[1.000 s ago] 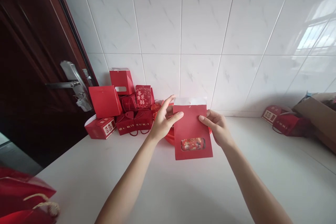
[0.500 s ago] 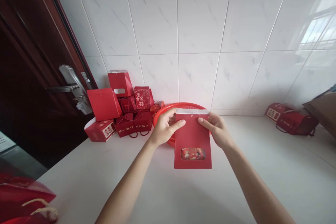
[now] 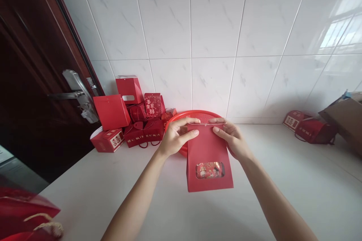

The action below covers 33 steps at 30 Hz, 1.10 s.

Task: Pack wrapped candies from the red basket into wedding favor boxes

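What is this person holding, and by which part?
A red windowed box, by its top edge: left fingers near one corner, right fingers near the other.

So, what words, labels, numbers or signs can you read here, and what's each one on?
"囍": the white-panelled box at lower left of the stack.
"吾家有囍": the patterned box.
"囍", small but apparently the same: the little box at far right.
Too small or blurred: the lettering on the two corded boxes and the dark-red box at right.
None legible: the held red box.
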Motion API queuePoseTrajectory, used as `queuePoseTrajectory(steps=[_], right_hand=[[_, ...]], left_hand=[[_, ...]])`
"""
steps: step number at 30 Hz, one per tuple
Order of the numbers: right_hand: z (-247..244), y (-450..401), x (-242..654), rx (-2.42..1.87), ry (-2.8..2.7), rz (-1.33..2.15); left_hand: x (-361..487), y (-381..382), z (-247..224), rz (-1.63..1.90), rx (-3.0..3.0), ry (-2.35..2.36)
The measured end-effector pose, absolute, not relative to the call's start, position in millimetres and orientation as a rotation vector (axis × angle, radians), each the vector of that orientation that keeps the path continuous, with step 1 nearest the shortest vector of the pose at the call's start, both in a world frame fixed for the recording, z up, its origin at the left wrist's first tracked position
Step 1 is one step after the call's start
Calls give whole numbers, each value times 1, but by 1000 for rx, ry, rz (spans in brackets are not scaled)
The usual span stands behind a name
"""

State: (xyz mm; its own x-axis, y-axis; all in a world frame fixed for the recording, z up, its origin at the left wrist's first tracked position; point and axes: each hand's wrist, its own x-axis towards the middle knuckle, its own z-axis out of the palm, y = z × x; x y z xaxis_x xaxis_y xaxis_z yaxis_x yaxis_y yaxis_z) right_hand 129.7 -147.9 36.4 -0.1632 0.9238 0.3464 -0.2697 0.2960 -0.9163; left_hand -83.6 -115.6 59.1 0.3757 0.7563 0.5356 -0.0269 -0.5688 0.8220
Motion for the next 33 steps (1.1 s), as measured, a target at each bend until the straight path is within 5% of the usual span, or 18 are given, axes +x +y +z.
queuePoseTrajectory(steps=[33], right_hand=[[41,-151,127,-713,-1297,956]], left_hand=[[-79,-114,51,1538,1930,708]])
